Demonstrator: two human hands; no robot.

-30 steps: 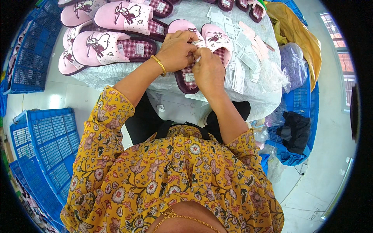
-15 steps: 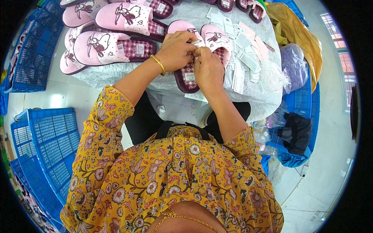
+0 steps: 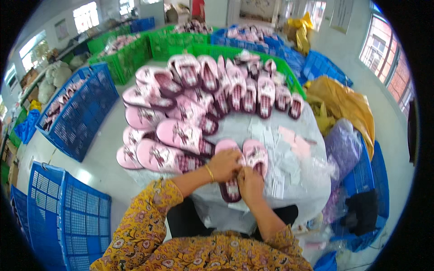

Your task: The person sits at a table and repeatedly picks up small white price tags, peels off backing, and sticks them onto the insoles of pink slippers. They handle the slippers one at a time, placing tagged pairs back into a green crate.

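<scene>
Hands (image 3: 224, 165) (image 3: 251, 184), fingers curled, meet at a pink slipper (image 3: 227, 145), grip unclear; printed slips (image 3: 285, 162) illegible.

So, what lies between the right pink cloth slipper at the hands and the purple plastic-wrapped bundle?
In the head view, white paper slips, pink paper pieces and crumpled clear film lie between that slipper and the bundle.

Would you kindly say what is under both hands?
Under the left hand and right hand are the left slipper, toe and heel showing, and right slipper, toe showing. Part of the left one's middle, the right one's heel and anything between the hands are covered.
</scene>
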